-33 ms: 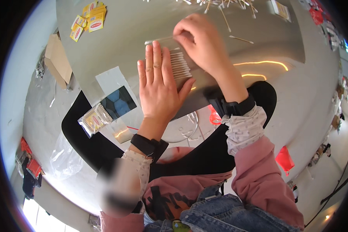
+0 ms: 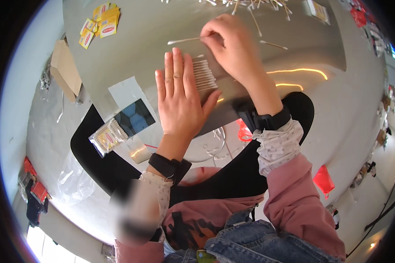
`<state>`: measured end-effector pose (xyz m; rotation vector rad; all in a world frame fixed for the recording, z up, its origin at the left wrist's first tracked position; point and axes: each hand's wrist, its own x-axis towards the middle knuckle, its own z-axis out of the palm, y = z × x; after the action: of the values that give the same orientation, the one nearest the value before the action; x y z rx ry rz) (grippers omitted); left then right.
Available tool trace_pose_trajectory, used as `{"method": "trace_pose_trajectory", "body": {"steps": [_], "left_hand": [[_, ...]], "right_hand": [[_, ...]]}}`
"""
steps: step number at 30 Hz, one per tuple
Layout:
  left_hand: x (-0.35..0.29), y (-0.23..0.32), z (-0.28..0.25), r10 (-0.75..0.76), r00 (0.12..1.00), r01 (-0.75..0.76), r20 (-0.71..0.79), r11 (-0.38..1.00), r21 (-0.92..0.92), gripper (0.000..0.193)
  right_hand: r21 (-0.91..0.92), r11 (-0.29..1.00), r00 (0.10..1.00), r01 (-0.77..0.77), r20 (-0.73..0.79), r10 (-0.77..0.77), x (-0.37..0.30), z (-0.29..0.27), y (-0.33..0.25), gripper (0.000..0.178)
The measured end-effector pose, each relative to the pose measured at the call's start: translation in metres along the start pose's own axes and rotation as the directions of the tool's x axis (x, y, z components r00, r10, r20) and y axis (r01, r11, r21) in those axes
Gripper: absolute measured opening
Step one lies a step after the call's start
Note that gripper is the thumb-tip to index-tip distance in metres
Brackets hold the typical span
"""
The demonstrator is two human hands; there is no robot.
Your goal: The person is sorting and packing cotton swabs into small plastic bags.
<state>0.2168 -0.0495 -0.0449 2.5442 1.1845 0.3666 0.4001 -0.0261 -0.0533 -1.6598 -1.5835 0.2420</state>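
1. Left hand [image 2: 178, 103]: open, flat over a row of swabs [image 2: 204, 75] showing at its one o'clock.
2. Right hand [image 2: 230, 44]: fingertips pinching a single swab [image 2: 184, 41] pointing toward nine.
3. The metal table [image 2: 140, 48] gleams (light streaks [image 2: 300, 70] at two), with yellow packets [image 2: 107, 22] at eleven.
4. Beyond: cardboard box [image 2: 66, 68] at ten, red bag [image 2: 323, 179] at four.

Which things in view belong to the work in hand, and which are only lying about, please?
In use, or likely so:
cotton swab in the right hand
row of cotton swabs partly under the left hand
loose cotton swabs at the far side
packet of cotton swabs and yellow cards, probably

Apparently just lying about:
tan cardboard box
clear plastic bag
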Motion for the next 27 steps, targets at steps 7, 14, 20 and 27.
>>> {"method": "trace_pose_trajectory", "body": {"steps": [7,14,20,27], "left_hand": [[-0.004,0.000,-0.008,0.002,0.995,-0.004,0.095,1.000,0.020,0.094],[-0.007,0.001,-0.021,-0.248,0.965,0.095,-0.084,0.631,-0.770,0.069],[0.009,0.014,-0.010,-0.485,0.868,0.047,-0.107,0.296,-0.954,0.068],[-0.005,0.001,-0.012,-0.139,0.983,0.073,-0.123,0.898,-0.434,0.075]], "right_hand": [[0.109,0.972,0.957,-0.209,-0.184,0.226,-0.015,-0.017,-0.004,0.005],[0.844,0.448,0.796,-0.295,-0.042,0.604,-0.066,-0.006,-0.058,0.051],[0.912,0.307,0.798,-0.272,0.036,0.601,-0.061,0.018,-0.076,0.061],[0.835,0.470,0.813,-0.285,-0.049,0.580,-0.059,-0.005,-0.061,0.041]]}}
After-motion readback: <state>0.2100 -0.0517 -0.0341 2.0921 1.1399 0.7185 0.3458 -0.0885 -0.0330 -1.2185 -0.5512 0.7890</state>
